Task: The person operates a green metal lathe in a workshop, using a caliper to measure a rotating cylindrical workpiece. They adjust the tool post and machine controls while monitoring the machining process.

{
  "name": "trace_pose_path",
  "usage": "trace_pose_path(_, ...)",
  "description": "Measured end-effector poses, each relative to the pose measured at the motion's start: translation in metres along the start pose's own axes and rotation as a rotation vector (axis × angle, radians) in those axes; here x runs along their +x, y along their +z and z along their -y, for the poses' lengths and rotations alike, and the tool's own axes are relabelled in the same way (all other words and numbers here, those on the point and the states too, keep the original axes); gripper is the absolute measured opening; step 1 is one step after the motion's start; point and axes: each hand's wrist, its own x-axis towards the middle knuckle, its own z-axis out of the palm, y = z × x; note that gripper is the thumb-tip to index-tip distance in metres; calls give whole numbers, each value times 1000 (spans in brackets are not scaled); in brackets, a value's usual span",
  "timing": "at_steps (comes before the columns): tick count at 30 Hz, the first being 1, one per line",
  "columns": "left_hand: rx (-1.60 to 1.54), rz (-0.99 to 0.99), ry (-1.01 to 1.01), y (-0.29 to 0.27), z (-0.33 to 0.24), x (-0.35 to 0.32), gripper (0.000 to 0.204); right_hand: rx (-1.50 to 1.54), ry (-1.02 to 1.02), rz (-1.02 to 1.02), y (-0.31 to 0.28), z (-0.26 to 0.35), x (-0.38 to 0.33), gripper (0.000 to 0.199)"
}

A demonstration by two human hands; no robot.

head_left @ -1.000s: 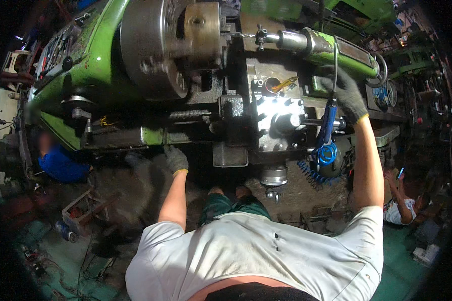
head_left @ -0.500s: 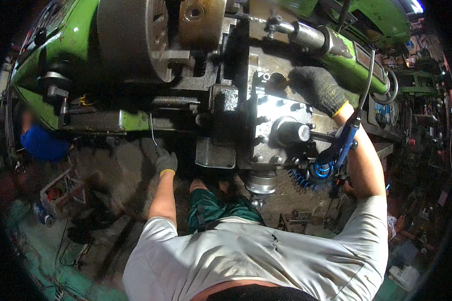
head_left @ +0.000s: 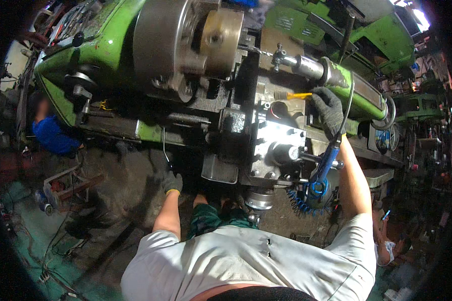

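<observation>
My right hand, in a dark knit glove, is closed on the end of a yellow-handled brush. The brush lies level above the lathe carriage, its bristle end pointing left. Just below it sits a round cup with a dark inside, behind the bright square tool post. My left hand, gloved too, is just under the black tip of a bent metal lever at the front of the lathe; its fingers are too dark to make out. The chuck and the brownish round workpiece are motion-blurred.
A drill bit sits in the tailstock, facing the workpiece. A blue air gun with a coiled hose hangs by my right forearm. A person in blue is at the left, another person at lower right.
The chuck was still and is now turning. My left hand has dropped from the lever toward me. My right hand has drawn back from beside the cup, and the brush now shows.
</observation>
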Motion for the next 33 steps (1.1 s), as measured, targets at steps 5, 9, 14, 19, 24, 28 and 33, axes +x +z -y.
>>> trace_pose_path(5, -85, -58, -76, 7, 6, -3, 57, -113, -312, -168, 20, 26, 63, 24)
trace_pose_path(9, -75, -31, -110, -12, -10, 2, 57, -49, -302, -160, 49, 47, 95, 24)
trace_pose_path(14, -58, -114, -120, 11, 0, 12, 58, -310, -480, -278, 57, 55, 102, 23)
trace_pose_path(19, -75, -3, -187, -21, -13, 14, 59, -141, -298, -190, 52, 66, 116, 23)
trace_pose_path(24, -101, 73, -286, -3, 5, 44, 63, -385, -344, -108, 50, 65, 169, 25)
trace_pose_path(28, -253, -117, -219, 85, 63, 102, 66, -1106, -769, 23, 30, 37, 221, 26)
trace_pose_path(33, -1284, 185, -674, 87, 48, 136, 56, -1265, -651, 215, 46, 65, 221, 25)
